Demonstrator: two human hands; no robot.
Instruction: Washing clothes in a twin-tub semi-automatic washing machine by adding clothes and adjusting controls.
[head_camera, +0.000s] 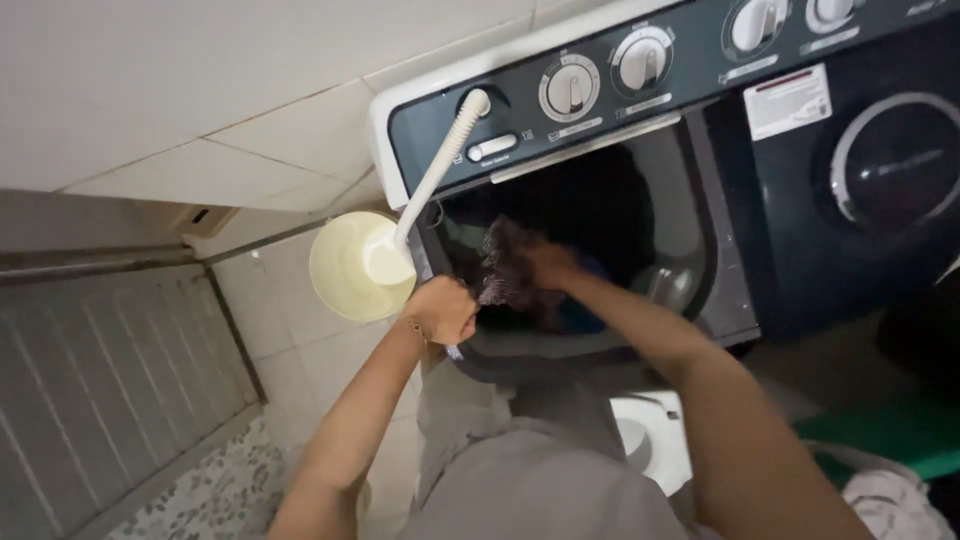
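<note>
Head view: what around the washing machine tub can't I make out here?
- Head view: right hand and the dark cloth it grips are motion-blurred.
- Tub bottom is lost in shadow.
- Left hand hides whatever it grips at the tub rim.
- Dials: markings too small.

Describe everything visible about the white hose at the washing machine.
The white hose is ribbed, plastic-looking and flexible. Its upper end plugs into a round inlet on the dark control panel of the washing machine; from there it slants down-left, stretched nearly straight. Its lower end lies over or in the pale yellow bucket; contact is unclear. The left hand is below it, not touching it.
</note>
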